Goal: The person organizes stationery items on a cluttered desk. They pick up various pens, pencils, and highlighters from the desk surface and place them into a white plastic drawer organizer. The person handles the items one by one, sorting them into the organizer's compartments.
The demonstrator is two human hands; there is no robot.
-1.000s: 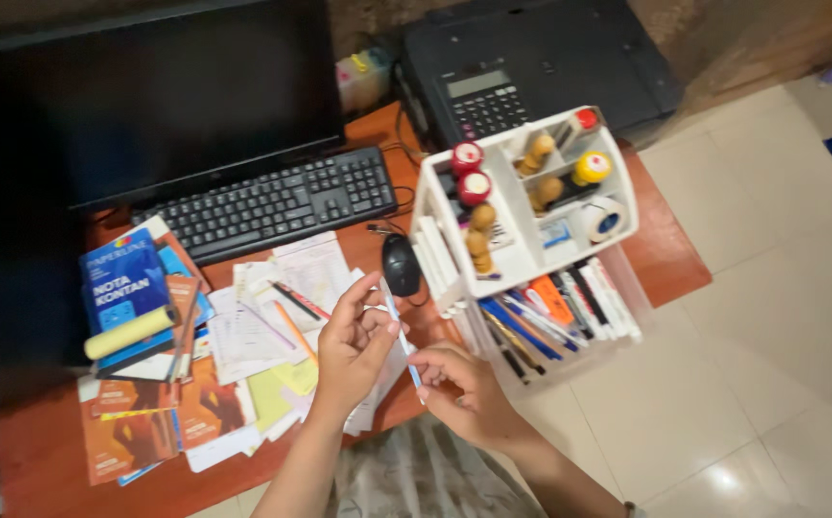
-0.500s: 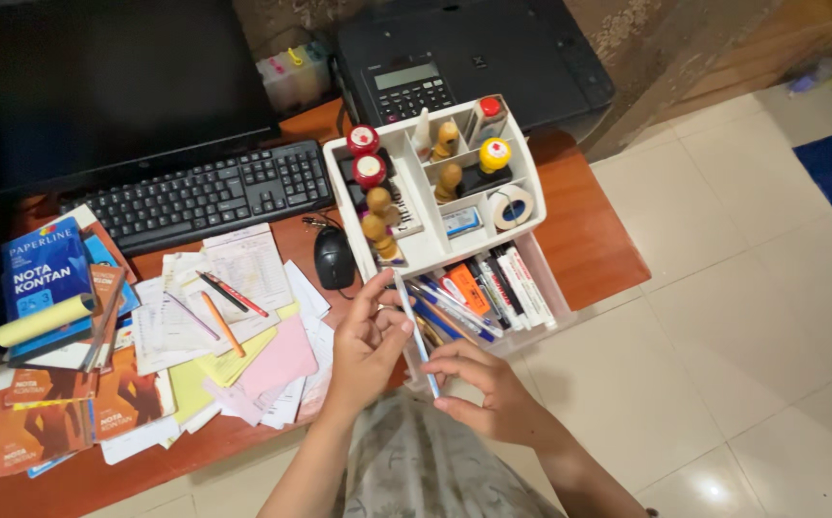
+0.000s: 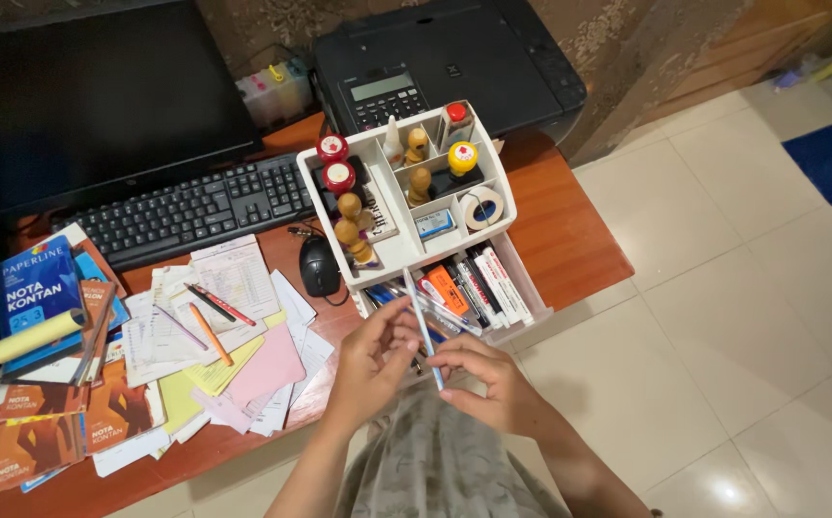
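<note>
My left hand (image 3: 370, 363) and my right hand (image 3: 485, 382) both pinch a thin white and blue pen (image 3: 423, 322) just in front of the desk's near edge. The pen's upper end points up over the open drawer (image 3: 522, 309) of a white desk organiser (image 3: 392, 251). The drawer holds several pens and markers laid side by side. The organiser's top tray carries wooden-handled stamps (image 3: 351, 230), red round stamps (image 3: 337, 176), a yellow-topped stamp (image 3: 462, 156) and a roll of tape (image 3: 481, 206).
A black mouse (image 3: 319, 266), a black keyboard (image 3: 186, 209), a monitor (image 3: 90, 105) and a black printer (image 3: 445, 58) stand on the brown desk (image 3: 570, 240). Loose papers (image 3: 243, 355), pens, blue and orange booklets (image 3: 37, 288) cover the left. Tiled floor (image 3: 723, 288) lies to the right.
The view has shifted, so the desk things sit further left in frame. Both hands with the pen have come closer together, and the pen's top now lies over the open drawer.
</note>
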